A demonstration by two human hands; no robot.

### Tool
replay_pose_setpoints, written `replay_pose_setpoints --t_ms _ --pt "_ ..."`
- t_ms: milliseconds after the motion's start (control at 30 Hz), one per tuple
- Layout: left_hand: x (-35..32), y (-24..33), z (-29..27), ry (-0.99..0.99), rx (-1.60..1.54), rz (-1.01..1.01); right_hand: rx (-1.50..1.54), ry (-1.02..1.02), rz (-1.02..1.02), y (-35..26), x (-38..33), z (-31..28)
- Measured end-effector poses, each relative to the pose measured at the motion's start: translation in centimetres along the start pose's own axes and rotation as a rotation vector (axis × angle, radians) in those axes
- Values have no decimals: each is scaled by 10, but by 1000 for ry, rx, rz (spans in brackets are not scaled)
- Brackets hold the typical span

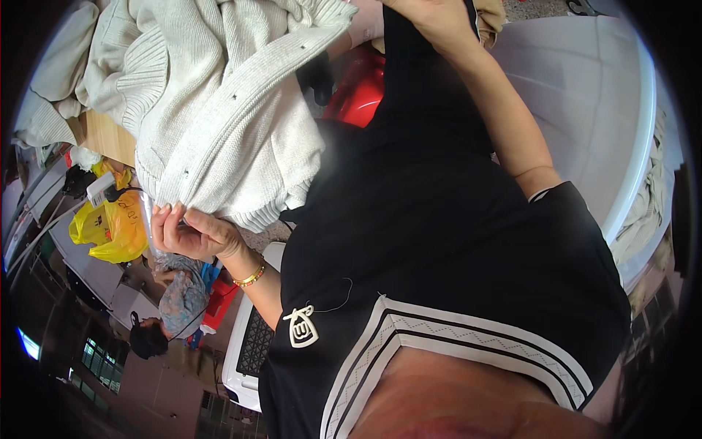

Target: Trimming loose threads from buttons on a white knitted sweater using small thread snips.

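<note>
Behind everything curves a white desk [621,110], its rim bending down the right side, with a red object [358,91] showing just past the dark cloth. From my remote seat I see the left hand [191,230] at the lower hem of a cream knitted cardigan [227,110], fingers [162,219] curled and pinching the ribbed edge. The right hand [431,18] is up at the top edge, closed on a black garment with white trim [439,241] that drapes down the middle; I cannot tell how its fingertips sit. A yellow bag [110,227] lies far left. To do this well, I judge the left pinch should stay on the rib, keeping the hem taut, not bunched.
</note>
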State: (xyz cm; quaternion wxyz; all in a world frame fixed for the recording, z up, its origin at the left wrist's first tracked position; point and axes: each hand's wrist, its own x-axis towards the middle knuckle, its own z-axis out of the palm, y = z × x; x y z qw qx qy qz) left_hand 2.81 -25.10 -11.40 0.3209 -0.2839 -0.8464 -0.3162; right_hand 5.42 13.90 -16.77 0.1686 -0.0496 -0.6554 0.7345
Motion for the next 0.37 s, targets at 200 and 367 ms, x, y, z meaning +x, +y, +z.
replay_pose_setpoints --t_ms 200,367 --pt "28 14 -11 -122 49 40 -377 44 5 40 42 24" --pt "73 36 -9 -496 59 89 -586 -113 -23 24 82 45"
